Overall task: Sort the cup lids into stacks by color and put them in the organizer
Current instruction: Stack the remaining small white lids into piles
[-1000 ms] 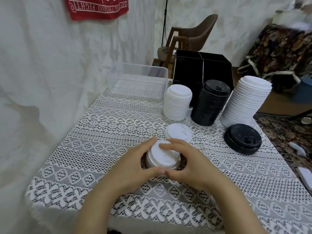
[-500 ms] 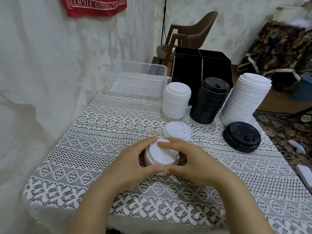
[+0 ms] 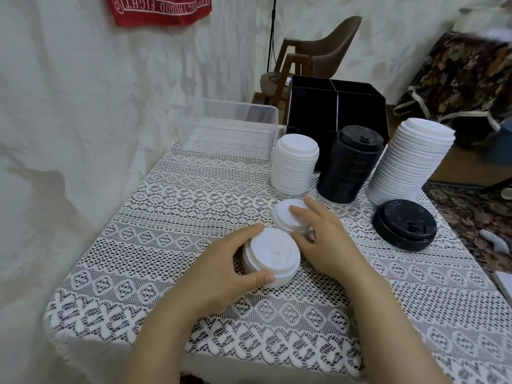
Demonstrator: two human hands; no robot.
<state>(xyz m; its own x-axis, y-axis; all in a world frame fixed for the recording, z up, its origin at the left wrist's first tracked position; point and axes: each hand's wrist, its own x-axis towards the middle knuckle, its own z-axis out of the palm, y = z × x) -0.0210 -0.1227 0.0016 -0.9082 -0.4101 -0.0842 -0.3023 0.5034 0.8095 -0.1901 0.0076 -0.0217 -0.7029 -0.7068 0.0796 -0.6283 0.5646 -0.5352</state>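
Bkgd: red banner (image 3: 162, 9) on white drape (image 3: 69, 92); brown chair (image 3: 327, 48) at rear. Fgd: clear tub (image 3: 230, 134) on lace tablecloth (image 3: 166, 217), far-left corner.

Lace-covered table (image 3: 166, 245) in view, and there's the black organizer (image 3: 313, 112) standing at the far edge. Just left of the organizer sits a clear plastic tub (image 3: 230, 134). Right in front of the organizer is a row of three: short white stack (image 3: 295, 164), black stack (image 3: 349, 167), and a tall white stack (image 3: 410, 164) leaning off to its right. Further forward of the organizer lie a low black pile (image 3: 403, 224) on the right, a loose white lid (image 3: 282, 214) mid-table and, just beside it, a small white stack (image 3: 270, 257), farthest from the organizer.
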